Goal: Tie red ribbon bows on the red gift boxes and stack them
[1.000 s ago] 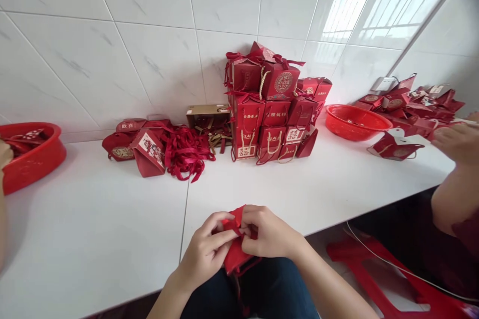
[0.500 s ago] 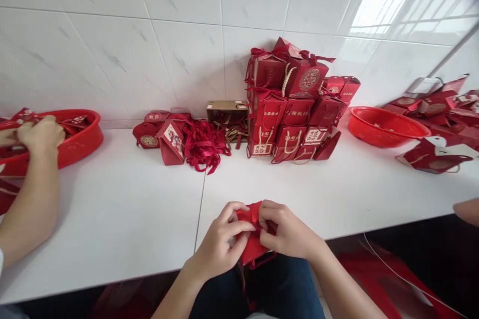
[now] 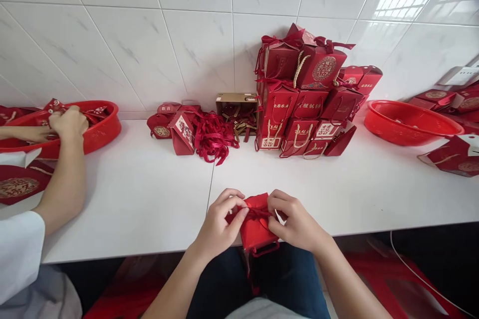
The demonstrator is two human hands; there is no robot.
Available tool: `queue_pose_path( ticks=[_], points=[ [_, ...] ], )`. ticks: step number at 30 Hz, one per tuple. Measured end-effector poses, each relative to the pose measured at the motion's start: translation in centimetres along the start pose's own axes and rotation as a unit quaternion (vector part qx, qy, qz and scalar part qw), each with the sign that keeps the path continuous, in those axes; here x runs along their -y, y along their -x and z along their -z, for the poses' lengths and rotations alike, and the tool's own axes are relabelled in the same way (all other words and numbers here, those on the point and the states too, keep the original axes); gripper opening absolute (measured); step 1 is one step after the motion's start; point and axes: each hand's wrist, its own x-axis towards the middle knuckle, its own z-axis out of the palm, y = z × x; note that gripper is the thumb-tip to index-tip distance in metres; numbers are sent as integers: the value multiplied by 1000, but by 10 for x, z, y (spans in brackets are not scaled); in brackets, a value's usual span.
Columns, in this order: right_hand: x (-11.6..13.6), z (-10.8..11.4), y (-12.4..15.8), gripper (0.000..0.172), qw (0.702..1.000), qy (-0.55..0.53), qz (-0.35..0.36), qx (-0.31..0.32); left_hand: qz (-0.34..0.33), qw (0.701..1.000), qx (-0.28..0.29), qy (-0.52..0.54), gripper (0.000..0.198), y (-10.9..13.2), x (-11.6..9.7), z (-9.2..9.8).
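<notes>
A small red gift box (image 3: 258, 233) rests at the table's front edge, just above my lap. Across its top runs a dark red ribbon (image 3: 258, 214), gathered in a knot or bow. My left hand (image 3: 225, 219) pinches the ribbon between thumb and fingertips on the left side. On the other side, my right hand (image 3: 290, 217) has its fingers closed on the ribbon's right part, partly hiding it. A red cord handle (image 3: 265, 249) hangs at the box's near side.
Stacked red gift boxes (image 3: 310, 99) stand against the tiled wall, beside an open box (image 3: 236, 97) and a heap of red ribbons (image 3: 215, 134). At left, a co-worker's hands (image 3: 69, 122) reach into a red basin (image 3: 101, 134). Another red basin (image 3: 407, 129) stands at right.
My hands have drawn slightly apart, pulling the ribbon out to both sides, and more of the knot shows. The view has shifted left, revealing more of the co-worker's sleeve.
</notes>
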Motion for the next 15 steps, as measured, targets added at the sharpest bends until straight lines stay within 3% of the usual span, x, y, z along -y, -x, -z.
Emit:
queue_pose_path(
  ticks=[6,12,15],
  points=[
    [-10,3,6,19,1000,-12,-26,9,63,998,-6,1,19,5,15,13],
    [-15,0,6,20,999,-27,-17,7,44,982,97,155,20,0,18,15],
    [-15,-1,5,18,999,-36,-10,4,17,984,134,113,17,-8,13,19]
  ],
)
